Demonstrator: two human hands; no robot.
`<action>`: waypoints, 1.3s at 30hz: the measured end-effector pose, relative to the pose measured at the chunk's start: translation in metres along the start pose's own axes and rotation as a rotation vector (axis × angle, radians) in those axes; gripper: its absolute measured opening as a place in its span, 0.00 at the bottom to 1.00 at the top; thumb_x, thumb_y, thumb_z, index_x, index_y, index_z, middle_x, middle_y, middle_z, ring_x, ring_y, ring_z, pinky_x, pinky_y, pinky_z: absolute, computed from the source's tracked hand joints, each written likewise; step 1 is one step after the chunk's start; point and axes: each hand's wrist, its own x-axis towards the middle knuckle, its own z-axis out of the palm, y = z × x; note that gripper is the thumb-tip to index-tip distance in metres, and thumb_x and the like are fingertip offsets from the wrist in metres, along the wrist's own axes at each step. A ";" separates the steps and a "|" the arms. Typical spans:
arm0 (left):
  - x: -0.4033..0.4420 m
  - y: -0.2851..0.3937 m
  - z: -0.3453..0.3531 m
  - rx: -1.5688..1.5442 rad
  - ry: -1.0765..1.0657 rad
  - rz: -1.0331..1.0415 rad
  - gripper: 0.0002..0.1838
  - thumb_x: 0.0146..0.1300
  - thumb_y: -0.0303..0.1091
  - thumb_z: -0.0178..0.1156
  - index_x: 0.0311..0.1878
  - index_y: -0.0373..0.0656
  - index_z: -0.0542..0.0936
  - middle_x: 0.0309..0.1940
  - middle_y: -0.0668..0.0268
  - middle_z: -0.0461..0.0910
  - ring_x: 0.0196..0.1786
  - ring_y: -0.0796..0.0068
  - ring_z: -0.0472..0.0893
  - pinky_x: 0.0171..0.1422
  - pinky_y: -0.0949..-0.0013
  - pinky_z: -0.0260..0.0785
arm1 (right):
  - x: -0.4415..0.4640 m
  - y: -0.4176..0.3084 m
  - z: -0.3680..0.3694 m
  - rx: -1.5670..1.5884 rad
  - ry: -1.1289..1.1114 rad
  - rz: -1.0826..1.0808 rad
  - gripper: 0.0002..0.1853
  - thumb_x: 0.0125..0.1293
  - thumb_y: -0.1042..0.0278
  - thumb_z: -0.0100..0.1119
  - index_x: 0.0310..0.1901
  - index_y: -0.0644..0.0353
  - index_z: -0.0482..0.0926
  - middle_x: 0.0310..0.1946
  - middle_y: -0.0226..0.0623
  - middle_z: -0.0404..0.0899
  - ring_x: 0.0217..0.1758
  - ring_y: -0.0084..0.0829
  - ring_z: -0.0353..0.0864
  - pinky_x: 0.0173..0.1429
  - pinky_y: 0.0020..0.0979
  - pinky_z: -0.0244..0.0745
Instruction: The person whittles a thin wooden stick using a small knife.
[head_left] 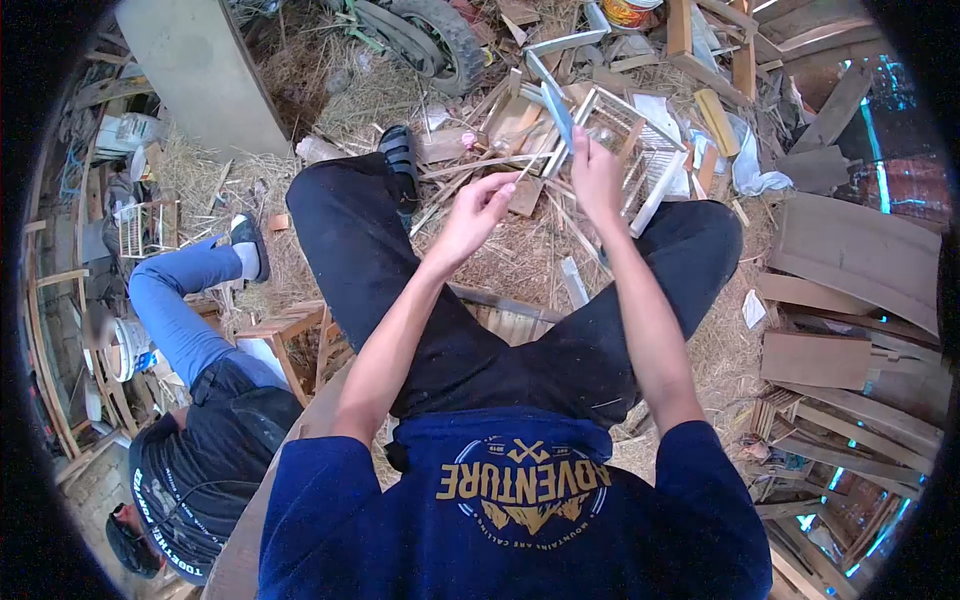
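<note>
My left hand pinches the near end of a thin wooden stick between thumb and fingers, above the straw between my knees. To its right, my right hand is wrapped round the handle end of a tool with a flat bluish blade, which points up and away from me. The handle is mostly hidden by my fingers. The stick's far end lies near the blade; whether they touch I cannot tell. Just beyond my hands is a white slatted wooden frame among loose sticks.
Another person in a dark shirt and blue trousers sits at the left. A wheel lies at the top. Boards are piled at the right, and a large panel leans at the upper left. Straw covers the ground.
</note>
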 end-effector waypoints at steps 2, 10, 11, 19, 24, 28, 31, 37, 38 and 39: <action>0.000 -0.012 -0.002 0.029 0.014 0.010 0.19 0.76 0.37 0.55 0.64 0.37 0.78 0.26 0.82 0.66 0.28 0.90 0.61 0.30 0.79 0.53 | -0.011 -0.007 0.000 0.006 -0.124 0.031 0.29 0.80 0.44 0.40 0.41 0.58 0.87 0.17 0.46 0.78 0.20 0.47 0.80 0.27 0.45 0.70; 0.005 -0.006 0.002 0.011 -0.019 -0.024 0.19 0.76 0.37 0.56 0.63 0.38 0.78 0.27 0.78 0.71 0.30 0.88 0.67 0.33 0.77 0.60 | -0.013 -0.004 0.006 0.025 -0.086 0.015 0.30 0.79 0.42 0.39 0.38 0.56 0.87 0.15 0.48 0.77 0.20 0.48 0.80 0.28 0.47 0.72; 0.006 -0.010 0.005 -0.009 -0.005 -0.028 0.19 0.76 0.38 0.56 0.63 0.38 0.78 0.26 0.80 0.68 0.28 0.90 0.63 0.30 0.78 0.55 | -0.018 -0.002 0.010 -0.008 -0.104 -0.019 0.30 0.79 0.42 0.39 0.38 0.56 0.87 0.15 0.48 0.77 0.19 0.47 0.80 0.27 0.46 0.72; 0.009 -0.002 0.009 -0.104 -0.022 -0.076 0.20 0.76 0.40 0.56 0.64 0.40 0.78 0.22 0.84 0.63 0.23 0.91 0.58 0.25 0.79 0.47 | -0.009 -0.001 0.006 0.016 -0.040 0.005 0.29 0.79 0.42 0.41 0.40 0.53 0.88 0.15 0.45 0.77 0.17 0.41 0.79 0.24 0.41 0.70; 0.009 -0.006 0.009 -0.155 0.024 -0.151 0.19 0.77 0.39 0.55 0.65 0.41 0.77 0.21 0.84 0.62 0.21 0.91 0.56 0.24 0.79 0.46 | -0.025 -0.009 0.009 -0.057 -0.185 -0.059 0.33 0.79 0.40 0.39 0.36 0.59 0.86 0.19 0.48 0.80 0.25 0.49 0.82 0.32 0.48 0.73; 0.008 0.002 0.010 -0.231 -0.005 -0.160 0.20 0.78 0.39 0.54 0.66 0.41 0.76 0.22 0.83 0.62 0.21 0.92 0.56 0.23 0.80 0.45 | -0.007 -0.009 -0.005 0.028 -0.175 0.129 0.33 0.79 0.39 0.39 0.35 0.58 0.86 0.18 0.47 0.80 0.24 0.46 0.83 0.31 0.46 0.73; 0.008 -0.003 0.007 -0.221 0.023 -0.183 0.19 0.78 0.39 0.54 0.66 0.43 0.76 0.23 0.83 0.63 0.21 0.92 0.56 0.23 0.80 0.45 | -0.023 -0.007 0.005 -0.066 -0.215 0.010 0.36 0.78 0.35 0.37 0.34 0.58 0.86 0.18 0.44 0.79 0.24 0.45 0.82 0.31 0.45 0.72; 0.007 0.001 0.010 -0.212 0.036 -0.173 0.19 0.78 0.40 0.54 0.65 0.43 0.77 0.22 0.82 0.64 0.21 0.92 0.57 0.23 0.80 0.46 | -0.019 -0.012 -0.002 -0.133 -0.315 0.028 0.36 0.77 0.34 0.37 0.35 0.57 0.87 0.19 0.45 0.80 0.24 0.46 0.82 0.32 0.46 0.73; 0.007 -0.001 0.008 -0.202 0.032 -0.175 0.18 0.78 0.40 0.55 0.65 0.43 0.77 0.22 0.82 0.64 0.21 0.92 0.57 0.23 0.80 0.46 | -0.021 -0.013 -0.001 -0.118 -0.292 0.029 0.36 0.77 0.34 0.37 0.35 0.57 0.88 0.19 0.46 0.80 0.24 0.47 0.82 0.32 0.46 0.73; 0.006 -0.004 0.006 -0.195 0.026 -0.174 0.18 0.77 0.40 0.55 0.65 0.44 0.77 0.22 0.82 0.64 0.21 0.92 0.57 0.23 0.80 0.46 | -0.022 -0.011 -0.001 -0.107 -0.266 0.029 0.36 0.77 0.34 0.38 0.35 0.57 0.88 0.19 0.46 0.80 0.24 0.48 0.82 0.32 0.46 0.73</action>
